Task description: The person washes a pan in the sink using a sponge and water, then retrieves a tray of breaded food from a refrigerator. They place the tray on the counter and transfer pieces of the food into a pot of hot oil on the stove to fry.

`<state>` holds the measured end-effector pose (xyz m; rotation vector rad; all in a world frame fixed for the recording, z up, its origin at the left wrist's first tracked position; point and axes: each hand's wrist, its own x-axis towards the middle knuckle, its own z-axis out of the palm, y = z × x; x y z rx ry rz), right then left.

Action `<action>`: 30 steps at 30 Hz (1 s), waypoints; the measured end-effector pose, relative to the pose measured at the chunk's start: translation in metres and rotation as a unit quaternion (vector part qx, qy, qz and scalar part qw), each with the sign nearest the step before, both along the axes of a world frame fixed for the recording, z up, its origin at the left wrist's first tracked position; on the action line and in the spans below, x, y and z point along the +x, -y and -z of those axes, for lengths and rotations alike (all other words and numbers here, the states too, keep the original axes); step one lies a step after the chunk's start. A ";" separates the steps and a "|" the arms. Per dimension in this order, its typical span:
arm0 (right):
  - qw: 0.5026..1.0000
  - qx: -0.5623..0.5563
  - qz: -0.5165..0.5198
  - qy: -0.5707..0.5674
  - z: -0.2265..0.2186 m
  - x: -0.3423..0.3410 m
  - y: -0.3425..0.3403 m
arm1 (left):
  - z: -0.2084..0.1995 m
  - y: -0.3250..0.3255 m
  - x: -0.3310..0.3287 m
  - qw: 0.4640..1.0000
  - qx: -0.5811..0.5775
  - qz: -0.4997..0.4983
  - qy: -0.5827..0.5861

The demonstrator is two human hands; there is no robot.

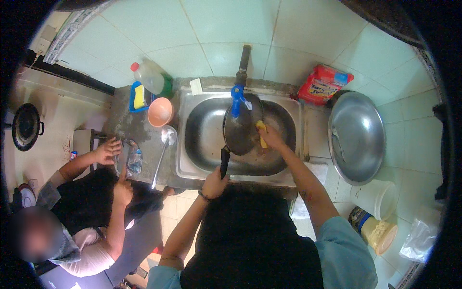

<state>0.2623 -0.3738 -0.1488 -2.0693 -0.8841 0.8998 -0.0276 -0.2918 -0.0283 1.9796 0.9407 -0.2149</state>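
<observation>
The person's left hand (214,185) had its fingers clamped round the long black handle (224,161) of a round, dark metal frying pan (239,134), just above the near edge of the sink. The pan lay within the outline of a silver steel sink (240,179), partly beneath a bright blue tap (236,101); I could not tell whether its underside touched the sink floor. The right hand (273,138) had its fingers closed on a small yellow sponge (262,134) at the pan's right edge.

To the left, on the rough grey concrete bench (144,135), a peach-coloured round bowl (160,113) stood near a blue plastic tray (132,102), with a red-capped bottle of green liquid (153,79) behind them. A long-handled metal ladle (159,164) lay between bowl and sink. Farther left, a co-worker's hands (123,191) were at a clear plastic bag (135,159). On the right a red packet (322,85) stood near a wide, shiny metal basin (369,137).
</observation>
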 end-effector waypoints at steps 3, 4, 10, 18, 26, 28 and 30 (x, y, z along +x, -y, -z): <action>0.973 0.037 0.107 -0.203 0.009 -0.014 -0.010 | 0.003 -0.002 -0.004 1.000 -0.014 -0.024 0.015; 0.966 0.073 0.147 -0.197 0.009 -0.019 -0.013 | 0.003 -0.004 -0.004 0.998 -0.011 -0.020 0.058; 0.979 0.135 0.153 -0.007 -0.036 -0.034 -0.033 | 0.004 -0.017 0.008 0.965 -0.256 -0.057 0.025; 0.972 0.186 -0.031 0.139 -0.060 -0.074 -0.048 | -0.003 -0.013 0.021 0.972 -0.222 -0.060 0.042; 0.855 0.173 0.134 -0.471 -0.042 -0.053 -0.018 | -0.034 -0.005 -0.001 0.963 -0.256 -0.086 0.011; 0.744 0.133 0.129 -0.642 -0.042 -0.049 -0.024 | -0.038 -0.005 -0.006 0.960 -0.268 -0.081 -0.015; 0.666 0.114 0.131 -0.725 -0.040 -0.052 -0.033 | -0.039 -0.005 -0.011 0.956 -0.278 -0.085 -0.031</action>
